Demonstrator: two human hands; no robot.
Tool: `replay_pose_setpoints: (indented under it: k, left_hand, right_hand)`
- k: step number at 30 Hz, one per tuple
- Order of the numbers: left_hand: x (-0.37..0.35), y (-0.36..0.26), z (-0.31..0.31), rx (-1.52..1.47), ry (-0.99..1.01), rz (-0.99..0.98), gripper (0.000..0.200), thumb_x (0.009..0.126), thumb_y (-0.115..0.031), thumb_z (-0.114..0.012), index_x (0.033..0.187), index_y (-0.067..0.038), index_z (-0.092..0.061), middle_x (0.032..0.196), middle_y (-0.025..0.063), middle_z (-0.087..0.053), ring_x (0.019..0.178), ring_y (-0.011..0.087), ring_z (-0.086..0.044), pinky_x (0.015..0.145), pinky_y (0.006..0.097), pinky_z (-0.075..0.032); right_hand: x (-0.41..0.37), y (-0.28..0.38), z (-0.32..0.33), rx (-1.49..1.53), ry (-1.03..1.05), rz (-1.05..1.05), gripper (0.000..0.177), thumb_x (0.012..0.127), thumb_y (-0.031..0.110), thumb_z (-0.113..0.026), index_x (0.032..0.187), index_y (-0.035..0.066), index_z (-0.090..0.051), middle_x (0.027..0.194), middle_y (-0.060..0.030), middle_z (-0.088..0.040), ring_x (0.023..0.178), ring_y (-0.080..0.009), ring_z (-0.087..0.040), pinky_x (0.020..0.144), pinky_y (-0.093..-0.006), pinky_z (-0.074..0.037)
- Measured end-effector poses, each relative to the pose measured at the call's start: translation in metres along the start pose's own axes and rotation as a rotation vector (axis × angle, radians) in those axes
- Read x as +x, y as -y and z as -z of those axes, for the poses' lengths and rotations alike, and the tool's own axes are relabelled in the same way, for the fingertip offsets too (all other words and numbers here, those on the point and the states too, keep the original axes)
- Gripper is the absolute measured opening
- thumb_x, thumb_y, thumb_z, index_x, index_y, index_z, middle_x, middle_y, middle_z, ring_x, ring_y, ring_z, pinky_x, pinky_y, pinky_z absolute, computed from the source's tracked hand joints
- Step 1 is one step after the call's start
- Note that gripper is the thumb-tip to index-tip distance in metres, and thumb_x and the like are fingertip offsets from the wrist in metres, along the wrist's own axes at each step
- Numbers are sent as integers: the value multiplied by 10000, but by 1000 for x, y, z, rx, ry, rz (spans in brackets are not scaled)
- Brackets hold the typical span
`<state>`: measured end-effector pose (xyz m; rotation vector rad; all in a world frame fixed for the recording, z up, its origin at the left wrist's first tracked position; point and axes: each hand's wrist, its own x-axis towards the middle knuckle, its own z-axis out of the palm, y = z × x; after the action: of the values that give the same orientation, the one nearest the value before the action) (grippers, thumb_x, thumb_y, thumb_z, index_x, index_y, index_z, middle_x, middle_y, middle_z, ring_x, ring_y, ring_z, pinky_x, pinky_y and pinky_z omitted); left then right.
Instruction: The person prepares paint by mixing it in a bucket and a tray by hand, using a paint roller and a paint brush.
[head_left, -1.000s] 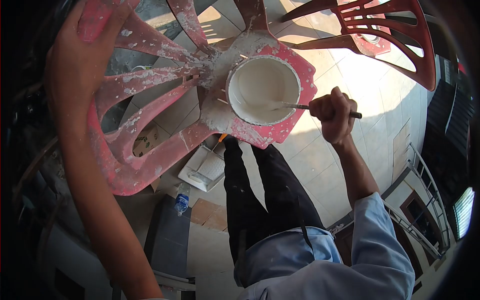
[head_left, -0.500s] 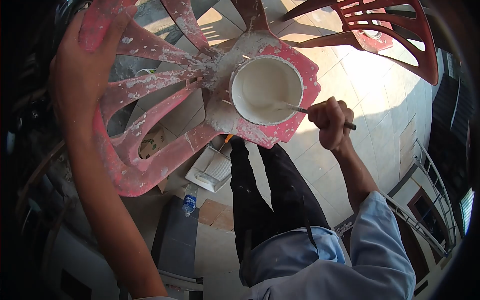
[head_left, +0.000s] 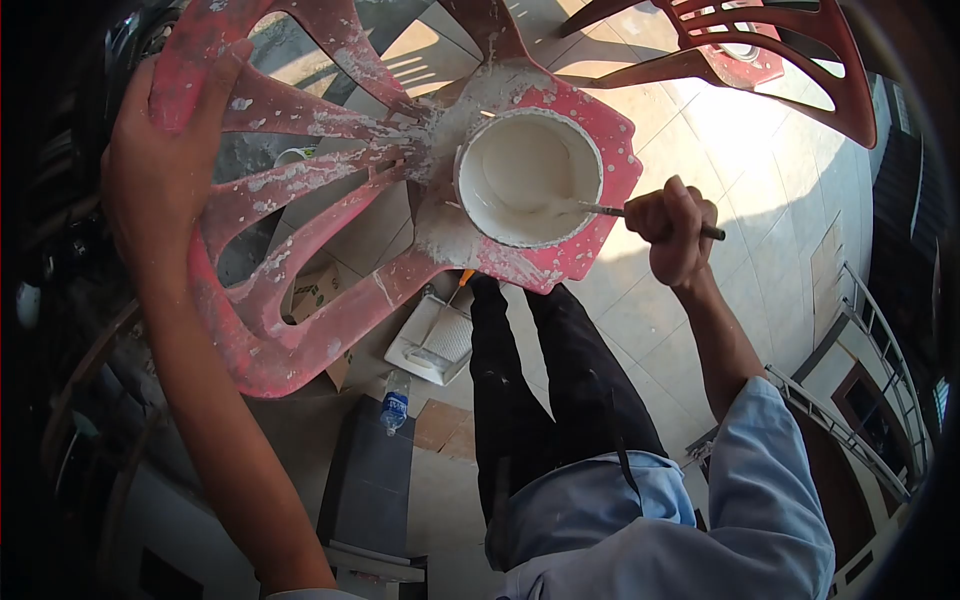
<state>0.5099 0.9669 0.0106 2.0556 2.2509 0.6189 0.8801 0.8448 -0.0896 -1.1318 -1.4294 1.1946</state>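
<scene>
My left hand (head_left: 160, 165) is closed around the top of a red plastic chair's backrest (head_left: 270, 372), which is spattered with dried white paint. On the chair's seat (head_left: 612, 150) stands a round bucket (head_left: 535, 243) holding white paint. A thin paintbrush (head_left: 608, 210) with a dark handle is gripped in the fist of my right hand (head_left: 675, 230), just right of the bucket. Its shaft crosses the rim, and its tip is in the paint, where the bristles cannot be made out clearly.
Another red chair (head_left: 790, 50) is at the upper right. On the tiled floor below lie a white paint tray (head_left: 425, 365) with an orange-handled tool (head_left: 466, 278), a plastic bottle (head_left: 395, 405) and a cardboard box (head_left: 315, 290). A metal ladder (head_left: 885, 365) appears at the right.
My right hand and the paintbrush have shifted slightly right and down, the tip staying in the paint. My left hand keeps its hold on the chair. The view has shifted slightly.
</scene>
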Motion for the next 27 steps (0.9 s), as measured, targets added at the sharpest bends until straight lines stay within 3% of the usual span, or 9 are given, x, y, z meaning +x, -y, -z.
replay_pose_setpoints:
  k: [3,5,7,11,15,17,19,23,27]
  left_hand:
    - [-1,-7,0,-42,2,-5,602,773,-607,-669,1142,-132,-635,1029,126,-689,1001,326,-648,856,404,-476]
    - [-1,-6,-2,-55,-8,-5,600,775,-609,-667,1141,-135,-636,1034,121,-689,1004,321,-648,858,404,-477]
    - [-1,-10,-2,-35,-10,-16,601,779,-610,-663,1144,-134,-634,1033,116,-690,1002,316,-648,857,402,-477]
    - [0,-10,2,-12,2,-7,601,783,-610,-660,1146,-131,-632,1023,114,-693,998,322,-648,853,400,-478]
    - [-2,-9,2,77,-34,6,600,783,-615,-656,1142,-135,-633,1015,108,-695,993,328,-648,844,403,-479]
    - [0,-7,-1,-10,-9,-5,604,782,-618,-654,1144,-135,-632,1020,110,-694,991,331,-648,842,407,-479]
    - [0,-9,0,-42,2,-14,607,781,-620,-653,1145,-135,-632,1024,112,-694,989,333,-648,842,409,-479]
    - [0,-10,1,-4,1,-11,608,782,-619,-652,1145,-132,-631,1034,117,-692,996,341,-644,845,414,-480]
    - [0,-8,2,-38,12,-7,605,784,-609,-654,1144,-123,-627,1044,131,-687,1012,364,-633,842,426,-481]
  right_hand:
    - [65,22,-13,-209,-202,29,557,1014,292,-348,523,33,-389,438,-29,-328,388,-159,-312,422,-351,-278]
    - [80,15,-59,-174,-326,195,497,1009,214,-344,545,62,-249,459,-18,-317,413,-111,-251,429,-303,-220]
    - [55,-10,-92,31,-430,146,493,1006,194,-336,542,58,-240,445,-16,-295,402,-112,-244,421,-303,-222]
    - [-34,-8,-74,75,-172,36,504,1003,146,-274,505,76,-244,403,-15,-257,365,-123,-212,405,-305,-230]
    - [14,10,1,-112,0,28,521,1008,184,-285,500,66,-271,420,-28,-283,370,-123,-226,410,-308,-244]
    - [62,27,-13,-230,-67,83,534,1014,219,-307,512,38,-329,431,-33,-311,380,-123,-256,417,-310,-261]
    - [86,22,-45,-257,-138,206,531,996,246,-428,529,-8,-419,444,-89,-372,383,-186,-359,423,-343,-311]
    - [21,4,-117,-35,-264,101,495,956,134,-493,489,10,-386,446,-120,-403,358,-242,-378,403,-367,-301]
    - [-61,-12,-84,-54,56,193,448,941,73,-436,495,45,-395,445,-91,-350,386,-221,-353,419,-357,-281]
